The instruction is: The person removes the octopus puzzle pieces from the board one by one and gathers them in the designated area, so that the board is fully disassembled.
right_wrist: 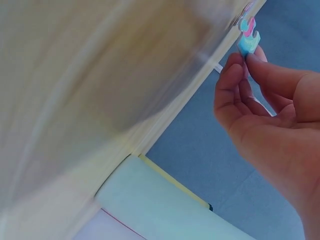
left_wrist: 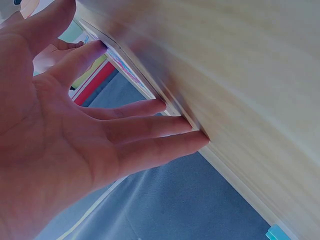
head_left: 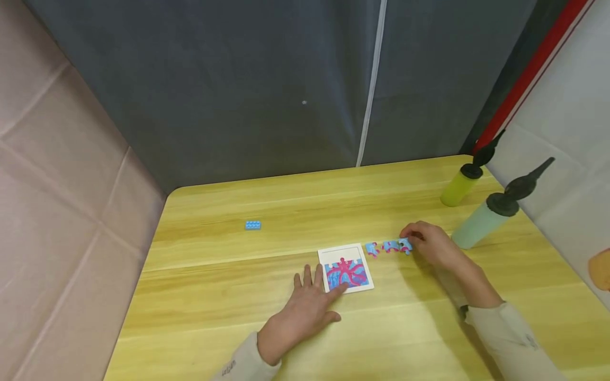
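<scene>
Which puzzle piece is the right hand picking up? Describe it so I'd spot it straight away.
Find the white puzzle board near the middle of the yellow wooden table. A short row of loose blue-and-pink pieces lies to its right. The puzzle piece is the farthest from the board, pinched by the right hand.

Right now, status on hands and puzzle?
Left hand flat, steadying puzzle board. Right hand pinching loose piece. Two more pieces beside board. Nothing blocking.
</scene>
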A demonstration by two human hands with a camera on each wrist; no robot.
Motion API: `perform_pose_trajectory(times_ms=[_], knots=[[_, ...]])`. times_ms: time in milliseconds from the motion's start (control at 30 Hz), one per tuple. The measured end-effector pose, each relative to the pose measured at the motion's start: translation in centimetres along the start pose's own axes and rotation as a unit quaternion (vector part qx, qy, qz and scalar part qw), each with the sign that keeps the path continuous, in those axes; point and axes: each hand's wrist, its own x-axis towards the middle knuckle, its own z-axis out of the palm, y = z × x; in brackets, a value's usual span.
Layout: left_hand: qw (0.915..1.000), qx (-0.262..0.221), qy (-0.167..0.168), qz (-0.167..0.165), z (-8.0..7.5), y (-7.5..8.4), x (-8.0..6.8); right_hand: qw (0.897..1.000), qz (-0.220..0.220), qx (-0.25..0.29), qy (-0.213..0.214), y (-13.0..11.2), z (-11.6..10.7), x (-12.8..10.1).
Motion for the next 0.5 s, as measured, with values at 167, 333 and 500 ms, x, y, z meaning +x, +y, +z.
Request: perform_pose_trajectory(times_ms=[167, 333, 500], knots=[[1.0, -0.003, 0.002, 0.004, -0.06, -0.03, 0.0, 1.0, -0.005, -0.003, 0.002, 0.37, -0.12, -0.03], [0.9999, 0.005, 0.004, 0.009, -0.1, -0.03, -0.02, 1.0, -0.003, -0.008, 0.001, 0.55, -0.3, 0.0], [1.0, 0.007, 0.002, 0.007, -0.05, -0.02, -0.02, 1.0, 0.005, -0.008, -0.009, 0.62, -0.28, 0.18]])
